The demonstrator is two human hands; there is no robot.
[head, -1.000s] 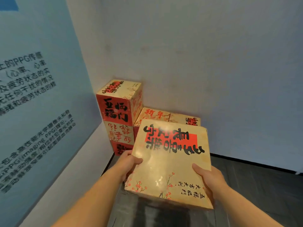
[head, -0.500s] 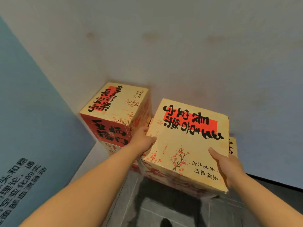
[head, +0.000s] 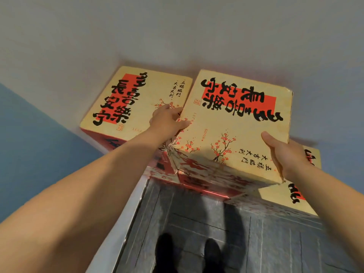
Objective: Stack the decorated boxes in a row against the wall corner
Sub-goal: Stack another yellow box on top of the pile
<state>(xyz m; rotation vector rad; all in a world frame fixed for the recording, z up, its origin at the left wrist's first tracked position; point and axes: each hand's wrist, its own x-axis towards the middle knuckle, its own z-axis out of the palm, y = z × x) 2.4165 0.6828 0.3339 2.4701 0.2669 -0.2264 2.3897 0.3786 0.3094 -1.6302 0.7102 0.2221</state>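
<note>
Since half a second ago, the carried box (head: 236, 123) has gone forward toward the white wall (head: 197, 36). Its top is now about level with the top of the corner stack (head: 136, 99), and the two sit nearly edge to edge.

Nearest the viewer, two dark shoes (head: 165, 251) stand on a grey tiled floor (head: 197, 217). Two bare forearms reach forward above them. The left hand (head: 167, 121) grips the carried box's left edge, with the thumb on the lid and the fingers tucked into the narrow gap beside the corner stack. The right hand (head: 283, 152) clasps the right edge, with the thumb laid on top and the fingers wrapped round the side, out of sight.

The carried box is cream with a red patch, black calligraphy and plum blossom. It is held over a lower box (head: 285, 196) that juts out beneath it on the right. I cannot tell whether it has landed yet.

Beyond it, the corner stack is tucked where a blue panel (head: 29, 144) meets the white wall.

The task looks well along, with the corner column built and the second column getting its top box. What seems left is setting this box down square, letting go, and possibly stacking boxes further along the row.
</note>
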